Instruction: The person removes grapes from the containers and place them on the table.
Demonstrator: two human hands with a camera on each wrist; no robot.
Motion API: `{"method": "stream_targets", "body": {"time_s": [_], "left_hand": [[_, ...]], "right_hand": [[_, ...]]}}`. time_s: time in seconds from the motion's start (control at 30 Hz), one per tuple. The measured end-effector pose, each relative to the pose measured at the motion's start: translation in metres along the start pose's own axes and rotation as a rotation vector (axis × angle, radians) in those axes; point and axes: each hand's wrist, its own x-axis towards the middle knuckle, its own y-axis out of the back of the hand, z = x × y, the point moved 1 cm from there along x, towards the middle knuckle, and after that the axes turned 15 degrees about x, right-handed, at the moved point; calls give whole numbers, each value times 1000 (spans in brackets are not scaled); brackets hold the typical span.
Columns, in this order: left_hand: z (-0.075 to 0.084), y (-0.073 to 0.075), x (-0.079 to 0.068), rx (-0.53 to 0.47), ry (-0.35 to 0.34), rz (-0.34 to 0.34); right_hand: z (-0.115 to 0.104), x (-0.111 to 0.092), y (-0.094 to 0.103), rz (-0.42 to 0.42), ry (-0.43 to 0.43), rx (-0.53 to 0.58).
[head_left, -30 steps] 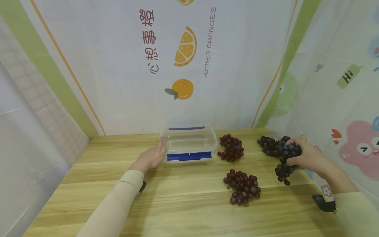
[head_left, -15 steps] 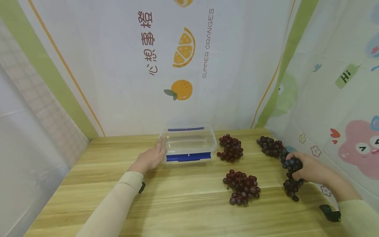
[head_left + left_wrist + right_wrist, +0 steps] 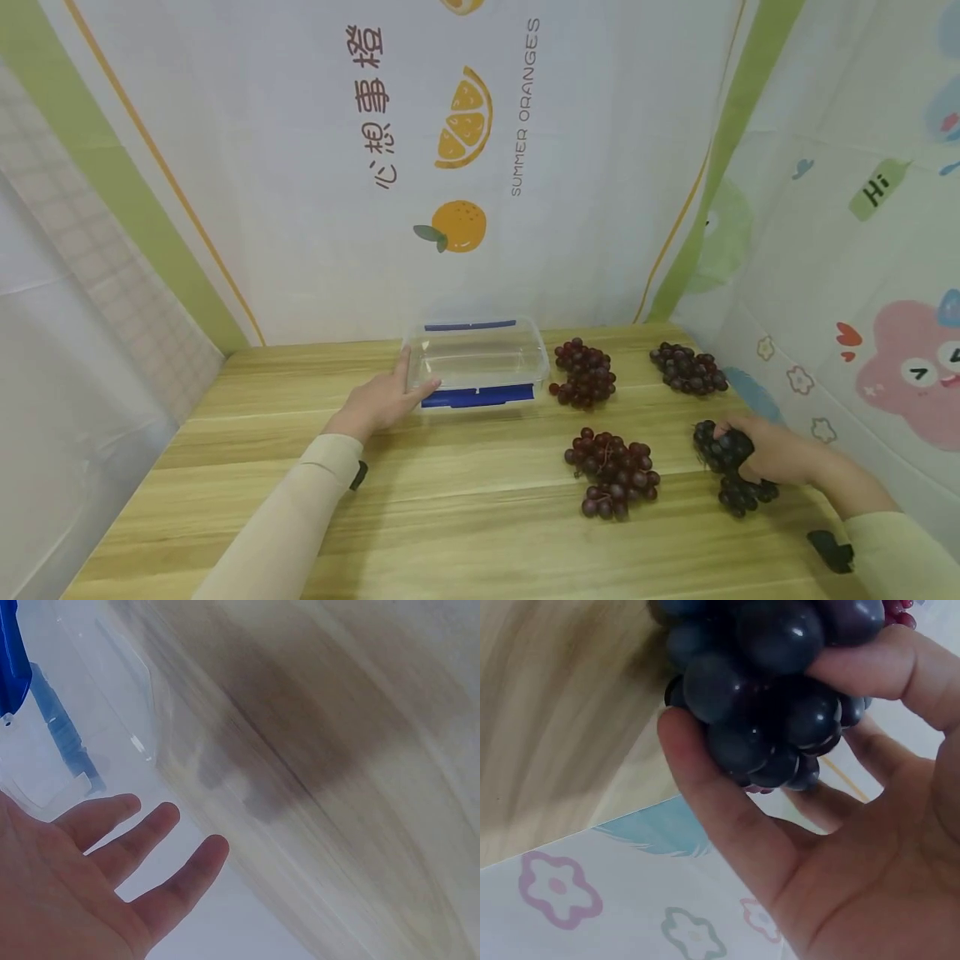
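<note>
My right hand grips a bunch of blue-black grapes at the table's right side; in the right wrist view the fingers curl round the plump grapes. More dark grapes lie just in front of that hand; whether they belong to the same bunch I cannot tell. At the back, my left hand rests against the left end of a clear plastic box with blue clips, its thumb out toward the front corner. In the left wrist view its fingers are extended beside the transparent wall.
Dark red grapes lie right of the box, with another red bunch nearer the front. A dark bunch sits at the back right. Printed cloth hangs behind the wooden table and along its right side.
My right hand has drawn the blue-black grapes forward, apart from the dark bunch at the back right. My left thumb has spread out to the box's front corner.
</note>
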Motion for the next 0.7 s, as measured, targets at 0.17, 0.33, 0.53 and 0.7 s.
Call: {"method": "stream_targets", "body": {"time_s": [0.17, 0.33, 0.53, 0.7], "left_hand": [[0, 2, 0, 2, 4, -2], [0, 2, 0, 5, 11, -16], [0, 2, 0, -9, 9, -11], [0, 2, 0, -18, 10, -12]], "right_hand": [[4, -1, -2, -25, 13, 3], [6, -4, -2, -68, 10, 42], [4, -8, -1, -110, -18, 93], [2, -10, 0, -97, -21, 58]]}}
